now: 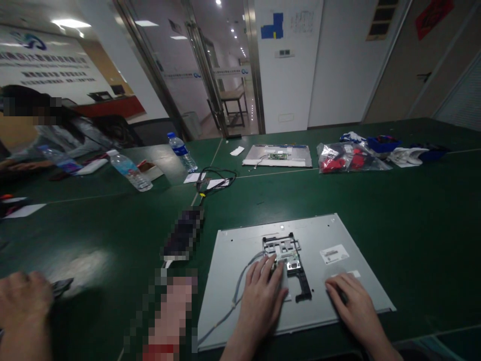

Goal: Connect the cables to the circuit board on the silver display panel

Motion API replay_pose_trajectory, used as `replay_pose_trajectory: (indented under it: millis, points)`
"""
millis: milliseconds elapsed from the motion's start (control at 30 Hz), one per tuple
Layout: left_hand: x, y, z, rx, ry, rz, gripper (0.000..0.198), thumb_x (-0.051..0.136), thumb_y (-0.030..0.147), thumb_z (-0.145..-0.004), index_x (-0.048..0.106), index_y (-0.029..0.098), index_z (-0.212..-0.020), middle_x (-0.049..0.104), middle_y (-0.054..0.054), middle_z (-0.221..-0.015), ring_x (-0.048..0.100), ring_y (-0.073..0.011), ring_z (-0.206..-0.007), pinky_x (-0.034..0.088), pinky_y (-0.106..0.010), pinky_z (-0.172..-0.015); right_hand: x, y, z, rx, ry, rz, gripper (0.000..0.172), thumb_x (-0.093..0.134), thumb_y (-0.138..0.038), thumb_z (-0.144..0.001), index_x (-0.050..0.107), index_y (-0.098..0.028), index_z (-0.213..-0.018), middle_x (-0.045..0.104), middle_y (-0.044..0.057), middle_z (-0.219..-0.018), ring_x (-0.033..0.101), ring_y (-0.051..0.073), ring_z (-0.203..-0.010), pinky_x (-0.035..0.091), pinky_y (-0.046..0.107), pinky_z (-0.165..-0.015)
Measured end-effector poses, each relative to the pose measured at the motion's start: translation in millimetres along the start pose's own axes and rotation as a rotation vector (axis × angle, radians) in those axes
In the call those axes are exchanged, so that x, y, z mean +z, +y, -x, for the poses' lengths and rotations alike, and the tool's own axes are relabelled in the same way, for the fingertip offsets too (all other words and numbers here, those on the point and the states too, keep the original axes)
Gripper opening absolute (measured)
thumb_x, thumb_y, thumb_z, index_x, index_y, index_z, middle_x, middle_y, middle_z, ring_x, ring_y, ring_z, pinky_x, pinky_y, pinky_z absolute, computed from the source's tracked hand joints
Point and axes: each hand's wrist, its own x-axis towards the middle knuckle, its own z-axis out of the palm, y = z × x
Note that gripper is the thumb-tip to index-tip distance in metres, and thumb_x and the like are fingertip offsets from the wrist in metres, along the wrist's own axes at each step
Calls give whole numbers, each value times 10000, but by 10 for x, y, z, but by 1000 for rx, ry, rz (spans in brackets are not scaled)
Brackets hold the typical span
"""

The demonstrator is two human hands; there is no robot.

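A grey metal back panel (pixel 240 245) of a display lies flat on the green table in front of me. Near its middle is a black bracket (pixel 302 287) with a small circuit board (pixel 293 261). My left hand (pixel 263 291) rests over the board's left side, fingers stretched and partly covering it. A thin grey cable (pixel 235 303) runs from beside that hand to the panel's lower left. On the right part of the panel my right hand (pixel 355 303) lies with thumb and forefinger close together; anything between them is hidden. A white label (pixel 334 254) sits just above it.
Another person's hand (pixel 26 301) is at far left. Bottles, including a blue-capped bottle (pixel 182 152), stand left. A black cable (pixel 225 175) lies ahead. Behind are a second panel (pixel 255 156), a plastic bag with red items (pixel 349 158) and a blue tray (pixel 383 144).
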Motion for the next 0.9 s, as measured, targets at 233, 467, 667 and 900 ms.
replay_pose_trajectory:
  millis: [233, 467, 667, 900]
  points:
    - [121, -31, 67, -15, -19, -11, 410, 567, 305, -890, 556, 226, -1293, 465, -98, -1440, 406, -306, -1321, 358, -491, -1065, -64, -231, -289, -61, -125, -64, 201, 466, -310, -966, 657, -246, -976, 669, 53, -929, 630, 213, -881, 511, 355, -796]
    - [164, -47, 102, -25, -50, 5, 395, 572, 273, -880, 569, 220, -1272, 462, -108, -1443, 417, -305, -1321, 350, -505, -1078, 43, -717, -1049, -341, -254, -79, 314, 551, -215, -901, 595, -246, -1210, 629, 73, -1182, 573, 225, -1087, 472, 397, -938]
    - [172, -63, 121, -35, -40, 24, 403, 561, 273, -884, 561, 216, -1283, 471, -119, -1432, 423, -306, -1316, 356, -507, -1074, 265, -758, -1318, -465, -397, -35, 303, 516, -108, -883, 634, -221, -1139, 664, 52, -1102, 567, 205, -1061, 439, 381, -967]
    - [177, -107, 116, -52, -71, 34, 421, 554, 285, -891, 545, 222, -1307, 447, -115, -1449, 410, -296, -1323, 339, -496, -1087, 432, -639, -1232, -427, -366, -84, 280, 520, -163, -921, 604, -213, -1183, 665, 67, -1040, 561, 210, -1027, 437, 381, -937]
